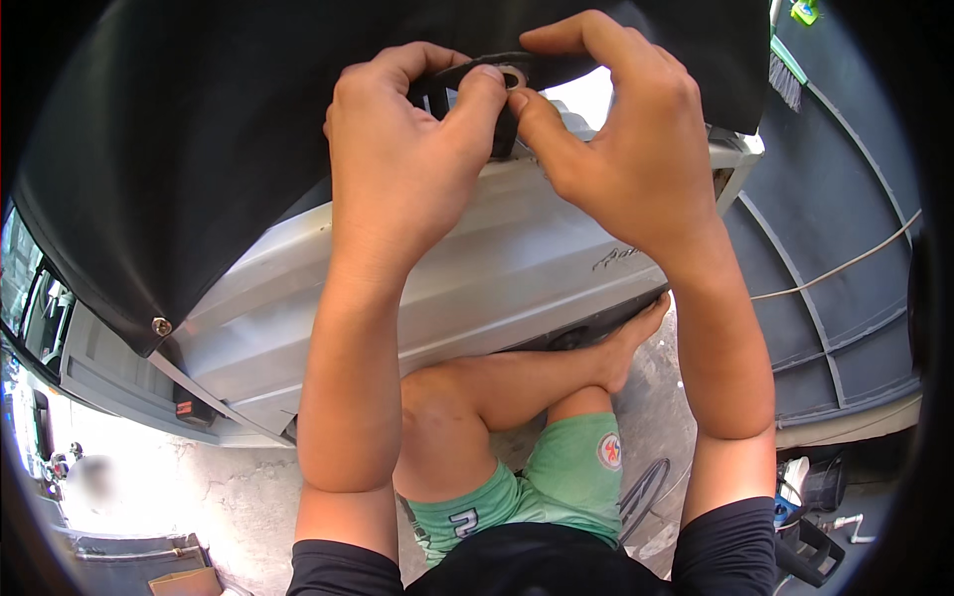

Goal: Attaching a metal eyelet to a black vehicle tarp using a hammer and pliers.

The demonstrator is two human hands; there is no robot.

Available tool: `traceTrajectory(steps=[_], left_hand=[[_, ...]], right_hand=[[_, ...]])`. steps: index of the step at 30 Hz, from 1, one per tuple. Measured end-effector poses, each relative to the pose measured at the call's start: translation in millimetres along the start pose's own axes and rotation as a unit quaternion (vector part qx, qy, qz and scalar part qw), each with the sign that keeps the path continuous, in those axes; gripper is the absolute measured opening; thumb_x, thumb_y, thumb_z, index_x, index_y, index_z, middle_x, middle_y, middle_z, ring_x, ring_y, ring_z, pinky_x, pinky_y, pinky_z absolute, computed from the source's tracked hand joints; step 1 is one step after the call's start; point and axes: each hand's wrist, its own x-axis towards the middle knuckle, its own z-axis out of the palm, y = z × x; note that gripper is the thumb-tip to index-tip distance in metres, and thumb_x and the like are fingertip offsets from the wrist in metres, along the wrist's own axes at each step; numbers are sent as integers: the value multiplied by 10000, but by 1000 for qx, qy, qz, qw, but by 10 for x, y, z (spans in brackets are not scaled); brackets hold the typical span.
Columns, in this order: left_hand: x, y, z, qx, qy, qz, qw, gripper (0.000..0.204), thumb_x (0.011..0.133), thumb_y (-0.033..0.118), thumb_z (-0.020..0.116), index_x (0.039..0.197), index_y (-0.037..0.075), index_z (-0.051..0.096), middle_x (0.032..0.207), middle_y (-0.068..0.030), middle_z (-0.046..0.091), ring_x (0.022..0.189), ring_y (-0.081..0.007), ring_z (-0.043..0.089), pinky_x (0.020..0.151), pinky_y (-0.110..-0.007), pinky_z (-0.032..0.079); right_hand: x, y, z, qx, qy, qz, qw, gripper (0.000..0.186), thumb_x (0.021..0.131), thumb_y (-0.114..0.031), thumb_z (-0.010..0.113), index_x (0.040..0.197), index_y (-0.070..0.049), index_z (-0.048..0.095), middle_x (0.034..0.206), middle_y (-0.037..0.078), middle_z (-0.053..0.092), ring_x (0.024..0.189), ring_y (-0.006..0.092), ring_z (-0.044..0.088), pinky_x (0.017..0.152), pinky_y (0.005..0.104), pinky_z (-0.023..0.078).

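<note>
Black cover fills 9 to 12 o'clock; worked edge with pale ring sits at 12. Left hand, 11 o'clock: curled closed on the edge, thumb at the ring. Right hand, between 1 and 2: half-open C, thumb tip by the ring, index tip apart above it. Can't tell if it grips.

Handling, my read: sheet is flexible, smooth, maybe slick; light at the edge, though the full spread could drag. Ring looks stiff. Best hold: pinch the edge either side of the ring, hole left clear.

Around: metal fastener on cover corner at 9; silver panel mid-view, below the hands; dark wall at 3; green-and-grey brush at 2. In the way: fingers crowd and partly hide the ring.
</note>
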Motion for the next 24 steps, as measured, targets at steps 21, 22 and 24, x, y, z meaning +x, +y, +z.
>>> traceTrajectory(steps=[21,22,24], left_hand=[[-74,9,-114,65,-31,66,995,230,918,137,771,1042,-52,732,853,7,698,690,-20,532,583,-185,396],[-84,21,-101,59,-23,66,996,225,920,139,770,1037,-50,735,862,5,703,706,-23,539,603,-186,406],[-113,141,-50,36,-29,89,995,228,928,140,762,1044,-53,733,882,-4,711,734,-31,559,639,-188,427]], right_hand=[[151,-230,-57,85,-82,152,981,177,783,-56,739,886,57,649,808,179,714,727,238,710,690,324,537],[193,-231,-94,85,-82,152,981,177,783,-56,739,886,57,649,808,179,714,727,238,710,690,324,537],[218,-182,-174,198,-74,184,960,169,790,-64,733,868,52,639,794,153,704,713,196,682,666,308,519]])
